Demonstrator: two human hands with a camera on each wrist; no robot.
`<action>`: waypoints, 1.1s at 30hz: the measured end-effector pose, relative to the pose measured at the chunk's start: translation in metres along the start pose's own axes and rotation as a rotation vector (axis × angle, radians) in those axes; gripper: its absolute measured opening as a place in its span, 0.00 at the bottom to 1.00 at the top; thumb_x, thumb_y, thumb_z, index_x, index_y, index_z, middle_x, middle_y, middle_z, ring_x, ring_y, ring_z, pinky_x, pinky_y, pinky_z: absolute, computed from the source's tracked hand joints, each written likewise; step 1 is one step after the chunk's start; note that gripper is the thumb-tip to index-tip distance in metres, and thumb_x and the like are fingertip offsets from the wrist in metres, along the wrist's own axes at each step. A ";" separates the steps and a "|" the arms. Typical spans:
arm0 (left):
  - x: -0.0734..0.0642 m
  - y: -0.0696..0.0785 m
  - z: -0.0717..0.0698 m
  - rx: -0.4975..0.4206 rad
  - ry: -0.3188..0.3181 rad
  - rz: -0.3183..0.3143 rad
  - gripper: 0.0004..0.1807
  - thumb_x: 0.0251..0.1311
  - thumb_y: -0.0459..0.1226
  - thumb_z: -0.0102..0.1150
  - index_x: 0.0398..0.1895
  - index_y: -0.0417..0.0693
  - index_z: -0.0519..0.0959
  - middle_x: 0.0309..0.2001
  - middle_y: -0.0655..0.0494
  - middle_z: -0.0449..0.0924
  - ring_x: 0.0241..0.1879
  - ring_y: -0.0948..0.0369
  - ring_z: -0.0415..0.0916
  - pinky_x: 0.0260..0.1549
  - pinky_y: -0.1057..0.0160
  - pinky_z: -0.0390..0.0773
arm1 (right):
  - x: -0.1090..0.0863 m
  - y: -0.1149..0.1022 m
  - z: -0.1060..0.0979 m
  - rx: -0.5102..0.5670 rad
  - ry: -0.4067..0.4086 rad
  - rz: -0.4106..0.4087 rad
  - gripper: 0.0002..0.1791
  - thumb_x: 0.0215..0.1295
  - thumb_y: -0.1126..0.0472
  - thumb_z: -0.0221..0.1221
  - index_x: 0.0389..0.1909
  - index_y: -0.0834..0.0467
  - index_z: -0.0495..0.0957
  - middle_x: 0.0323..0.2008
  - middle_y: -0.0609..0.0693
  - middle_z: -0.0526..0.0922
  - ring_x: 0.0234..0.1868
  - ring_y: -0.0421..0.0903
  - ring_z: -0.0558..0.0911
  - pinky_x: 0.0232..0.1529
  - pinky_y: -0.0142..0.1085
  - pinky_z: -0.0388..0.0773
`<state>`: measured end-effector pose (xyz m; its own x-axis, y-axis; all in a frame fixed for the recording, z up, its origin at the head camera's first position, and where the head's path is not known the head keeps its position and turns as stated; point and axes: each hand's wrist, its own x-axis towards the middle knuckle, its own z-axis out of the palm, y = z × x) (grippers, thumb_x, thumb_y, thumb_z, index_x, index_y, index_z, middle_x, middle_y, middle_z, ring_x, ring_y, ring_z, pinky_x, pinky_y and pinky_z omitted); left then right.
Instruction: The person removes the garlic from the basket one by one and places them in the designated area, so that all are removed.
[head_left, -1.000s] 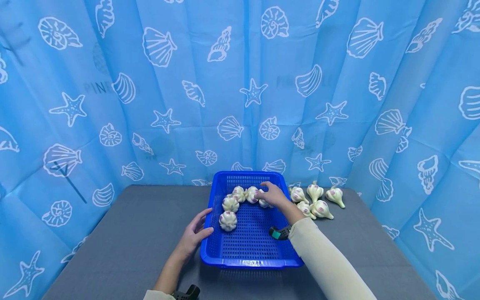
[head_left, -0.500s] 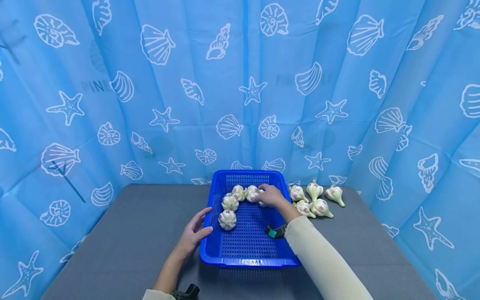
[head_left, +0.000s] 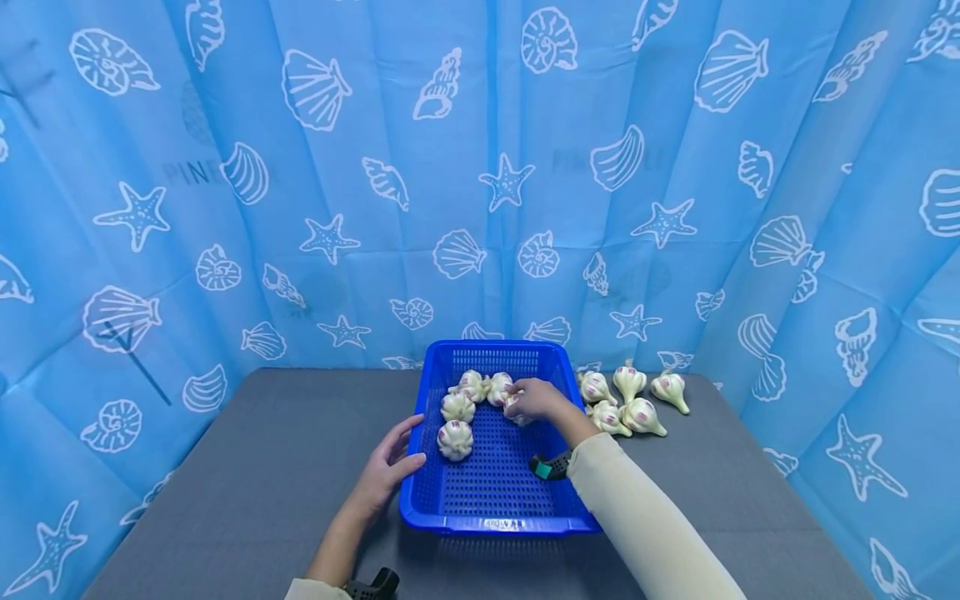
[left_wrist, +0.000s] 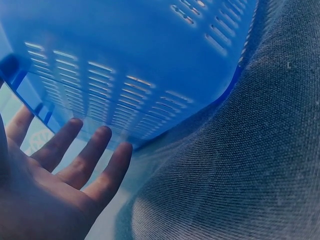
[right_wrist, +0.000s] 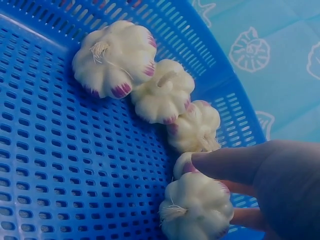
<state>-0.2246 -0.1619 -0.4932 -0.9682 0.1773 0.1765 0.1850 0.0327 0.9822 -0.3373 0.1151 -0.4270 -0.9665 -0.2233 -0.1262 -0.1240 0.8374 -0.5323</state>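
Note:
In the head view a blue plastic basket holds several garlic bulbs, white with purple streaks, along its left and back sides. My right hand reaches inside over the right end of that row. Its thumb and fingers curl about a garlic bulb, partly hidden under the hand from above. The thumb tip meets a neighbouring bulb in the right wrist view. My left hand rests at the basket's left rim, fingers spread. Seen from the left wrist, its fingers are extended beside the slotted basket wall.
Several more garlic bulbs lie on the grey tabletop, right of the basket. A blue curtain with white seashell and starfish prints surrounds the table at the back and sides.
My right hand has shifted slightly down in the basket, its bulb coming more into sight. The bulbs along the back have slid a little left. The left hand stays at the rim.

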 end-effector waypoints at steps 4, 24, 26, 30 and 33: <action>0.000 0.000 0.000 -0.003 0.002 0.008 0.31 0.64 0.39 0.57 0.71 0.54 0.64 0.68 0.37 0.62 0.63 0.37 0.64 0.55 0.37 0.69 | -0.003 -0.002 -0.001 -0.007 -0.020 -0.026 0.22 0.55 0.59 0.68 0.51 0.61 0.81 0.53 0.57 0.81 0.54 0.56 0.77 0.52 0.46 0.74; 0.000 0.000 0.000 -0.002 0.002 0.010 0.31 0.64 0.39 0.57 0.71 0.55 0.64 0.68 0.38 0.62 0.64 0.38 0.63 0.56 0.37 0.67 | -0.009 -0.006 0.003 0.024 -0.258 -0.153 0.13 0.54 0.69 0.67 0.42 0.59 0.83 0.40 0.51 0.79 0.34 0.46 0.76 0.28 0.37 0.77; 0.000 0.000 0.000 -0.007 0.000 0.020 0.31 0.64 0.37 0.57 0.71 0.54 0.64 0.68 0.37 0.62 0.64 0.38 0.63 0.57 0.38 0.67 | -0.011 -0.007 0.002 0.036 -0.251 -0.161 0.12 0.55 0.68 0.67 0.42 0.59 0.82 0.40 0.51 0.79 0.33 0.45 0.76 0.27 0.36 0.76; 0.000 0.001 0.000 -0.021 -0.002 0.030 0.31 0.64 0.36 0.56 0.71 0.52 0.65 0.68 0.36 0.62 0.64 0.38 0.63 0.56 0.39 0.68 | -0.014 -0.010 0.001 0.049 -0.238 -0.177 0.11 0.55 0.65 0.68 0.41 0.58 0.83 0.37 0.49 0.79 0.31 0.44 0.76 0.24 0.34 0.74; -0.001 0.001 0.000 -0.019 -0.004 0.031 0.31 0.64 0.36 0.56 0.71 0.52 0.65 0.68 0.36 0.61 0.64 0.37 0.63 0.55 0.38 0.69 | -0.015 -0.011 0.001 0.029 -0.219 -0.216 0.11 0.55 0.63 0.69 0.40 0.57 0.83 0.36 0.48 0.80 0.33 0.43 0.76 0.27 0.34 0.74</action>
<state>-0.2239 -0.1618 -0.4922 -0.9613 0.1824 0.2067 0.2117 0.0083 0.9773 -0.3212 0.1089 -0.4196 -0.8469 -0.4993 -0.1830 -0.3119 0.7450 -0.5896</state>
